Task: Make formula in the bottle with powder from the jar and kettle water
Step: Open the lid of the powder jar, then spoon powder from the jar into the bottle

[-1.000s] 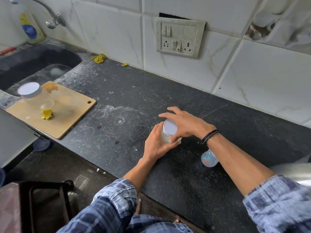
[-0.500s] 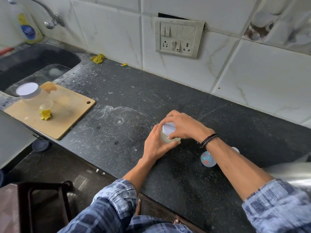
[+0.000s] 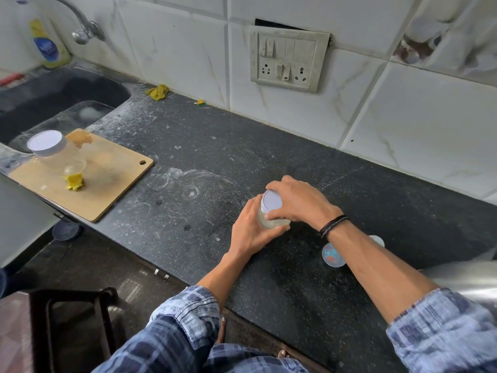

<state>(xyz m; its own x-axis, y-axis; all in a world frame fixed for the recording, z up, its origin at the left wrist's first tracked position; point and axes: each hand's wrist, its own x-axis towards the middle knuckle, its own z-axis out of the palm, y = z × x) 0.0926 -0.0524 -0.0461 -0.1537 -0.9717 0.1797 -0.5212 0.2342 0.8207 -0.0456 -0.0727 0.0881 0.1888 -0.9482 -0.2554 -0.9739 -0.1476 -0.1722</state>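
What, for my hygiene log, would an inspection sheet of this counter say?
Surface: black counter, dusty, white ring marks.
Job's things: jar, lid on; printed bottle partly behind right forearm; shiny vessel, likely kettle, right edge.
Clutter: cutting board carrying second jar and yellow scrap; yellow cloth by wall.
Hands: left hand grips jar body; right hand grips lid.
Cables: nothing seen.
Surroundings: sink, tap, switchboard on tiled wall.

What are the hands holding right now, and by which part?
Both hold the small jar. The left hand wraps its clear body, and the right hand grips the white lid from above.
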